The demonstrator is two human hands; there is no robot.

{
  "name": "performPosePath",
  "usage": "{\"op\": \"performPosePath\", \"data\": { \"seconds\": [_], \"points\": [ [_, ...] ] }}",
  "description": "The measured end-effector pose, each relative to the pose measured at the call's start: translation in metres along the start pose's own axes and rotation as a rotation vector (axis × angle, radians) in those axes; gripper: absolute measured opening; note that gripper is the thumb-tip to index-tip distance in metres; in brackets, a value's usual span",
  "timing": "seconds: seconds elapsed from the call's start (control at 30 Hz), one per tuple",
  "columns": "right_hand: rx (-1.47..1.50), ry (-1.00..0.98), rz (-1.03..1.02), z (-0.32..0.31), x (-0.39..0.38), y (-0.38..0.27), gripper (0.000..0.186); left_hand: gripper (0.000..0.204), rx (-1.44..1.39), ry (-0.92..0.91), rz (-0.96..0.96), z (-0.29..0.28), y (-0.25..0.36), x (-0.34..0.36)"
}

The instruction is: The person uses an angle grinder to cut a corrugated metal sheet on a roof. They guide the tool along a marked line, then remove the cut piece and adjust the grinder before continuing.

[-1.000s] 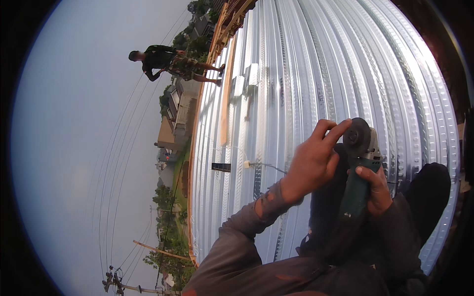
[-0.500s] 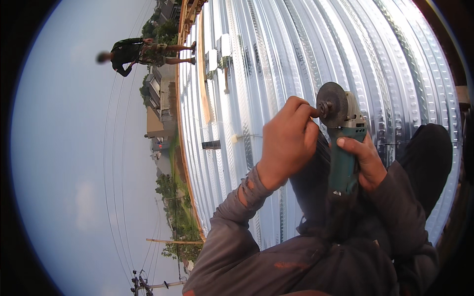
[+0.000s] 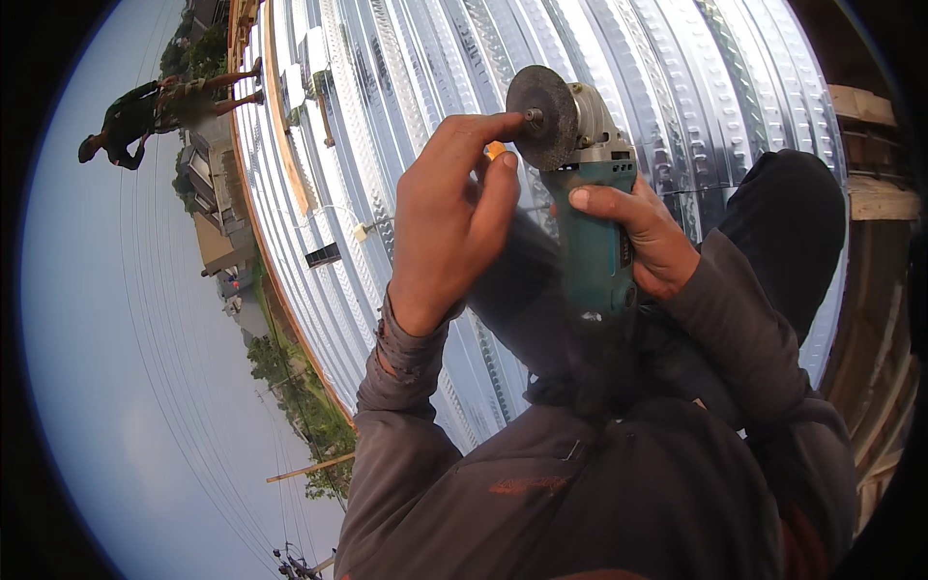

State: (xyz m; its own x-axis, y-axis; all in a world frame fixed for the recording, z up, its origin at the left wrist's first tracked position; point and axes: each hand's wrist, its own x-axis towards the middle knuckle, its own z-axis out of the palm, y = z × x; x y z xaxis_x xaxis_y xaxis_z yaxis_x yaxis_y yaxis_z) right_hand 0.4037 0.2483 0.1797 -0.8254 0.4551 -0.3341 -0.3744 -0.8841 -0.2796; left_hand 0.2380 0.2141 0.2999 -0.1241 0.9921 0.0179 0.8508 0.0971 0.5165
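In my right hand [image 3: 633, 232] I hold a teal angle grinder [image 3: 592, 246], fingers wrapped round its body and thumb across the front. Its dark round cutting disc [image 3: 548, 135] faces left. My left hand [image 3: 449, 213] is at the disc, the index fingertip touching or nearly touching the small metal spindle [image 3: 533, 117] at its centre. The other left fingers are curled, thumb below the index finger. A small orange piece [image 3: 495, 151] shows between thumb and index finger; what it is, I cannot make out. The grinder's rear end is lost in shadow against my dark clothes.
Ribbed shiny metal sheeting [image 3: 425, 58] spreads under and before me. On it lie a wooden plank [image 3: 282, 126], a hammer-like tool [image 3: 325, 121] and a dark rectangular piece [image 3: 323, 255]. Another person [image 3: 145, 111] stands at the sheeting's far left edge. Timber [image 3: 884, 198] is at right.
The view has shifted, so everything sits further left and higher. My left index finger has straightened to the spindle from a bent pinch, and the orange piece has come into sight.
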Motion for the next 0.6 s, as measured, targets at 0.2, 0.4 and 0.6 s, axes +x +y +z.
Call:
{"op": "performPosePath", "data": {
  "seconds": [0.2,0.4,0.6],
  "points": [
    [0.09,0.014,-0.027,-0.02,-0.008,-0.024,0.054,0.025,-0.143,0.353,-0.089,-0.044,-0.032,-0.006],
    [0.259,-0.2,-0.284,-0.051,-0.043,-0.073,0.077,0.023,-0.276,0.411,-0.462,-0.054,-0.152,-0.045],
    [0.195,-0.214,-0.288,-0.053,-0.058,-0.073,0.082,0.038,-0.219,-0.047,-0.534,0.187,-0.27,-0.066]
  ]
}}
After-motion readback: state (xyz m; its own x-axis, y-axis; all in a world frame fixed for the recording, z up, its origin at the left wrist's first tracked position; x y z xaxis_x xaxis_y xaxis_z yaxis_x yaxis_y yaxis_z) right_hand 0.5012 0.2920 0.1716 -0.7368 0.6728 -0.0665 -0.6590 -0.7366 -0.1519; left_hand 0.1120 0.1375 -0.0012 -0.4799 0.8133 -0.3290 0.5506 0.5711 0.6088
